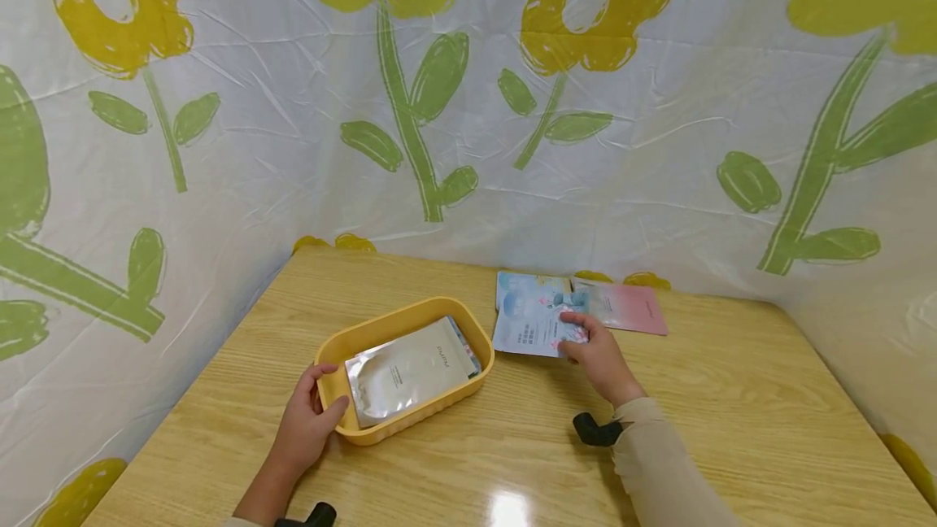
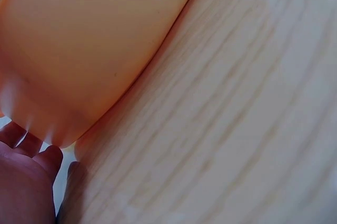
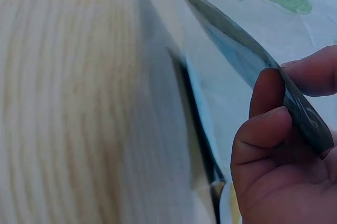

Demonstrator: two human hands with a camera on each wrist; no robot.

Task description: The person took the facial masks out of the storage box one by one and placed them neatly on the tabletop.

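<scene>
Here | right grip [image 1: 599, 358] pinches printed blue sachet [image 1: 529, 320] | silver pouch [image 1: 413, 376]: lettering unclear

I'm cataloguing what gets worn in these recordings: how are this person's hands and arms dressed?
Both the left hand and right hand are gloveless. A beige right sleeve reaches the wrist, beside a black, elbow-shaped fitting. A similar black piece shows by the left forearm, with only a sliver of left sleeve.

A hand could pass over the desk [image 1: 523, 437] between the yellow box [image 1: 388, 328] and the right sleeve [image 1: 666, 466]. The box's walls and the flowery cloth [image 1: 622, 202] behind block the way.
</scene>
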